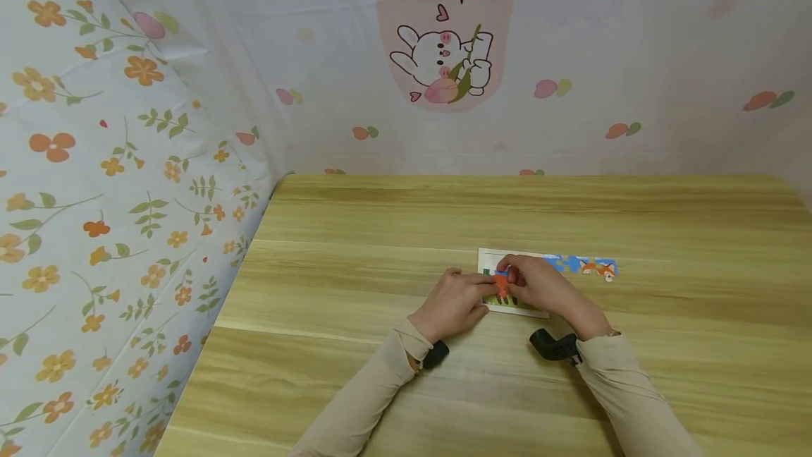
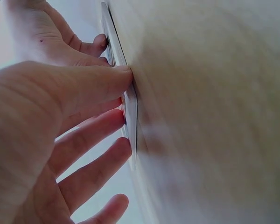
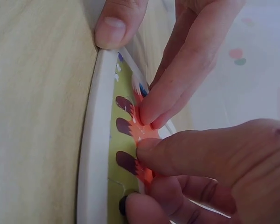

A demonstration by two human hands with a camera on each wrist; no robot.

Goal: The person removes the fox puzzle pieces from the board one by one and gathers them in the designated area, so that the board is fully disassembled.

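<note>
Beige sleeves (image 1: 355,397) reach in from the near side, a black wrist device (image 1: 553,345) at the right cuff and a second (image 1: 435,355) at the left. Both hands cover much of a white-rimmed puzzle board (image 1: 497,252) lying on the wood-grain tabletop (image 1: 298,365). The left hand (image 1: 452,303) has its fingers spread, fingertips on the orange fox picture (image 1: 502,285) and thumb against the rim. The right hand (image 1: 544,286) bends thumb and fingers down onto that picture; whether it pinches a piece I cannot tell. Just right of the board, partly behind the right hand, run blue pieces (image 1: 561,263) and fox-face pieces (image 1: 598,269). Wood stretches widely to both sides and beyond the board. Floral cloth (image 1: 127,259) borders the left edge; white cloth (image 1: 304,48) hangs along the far edge.
</note>
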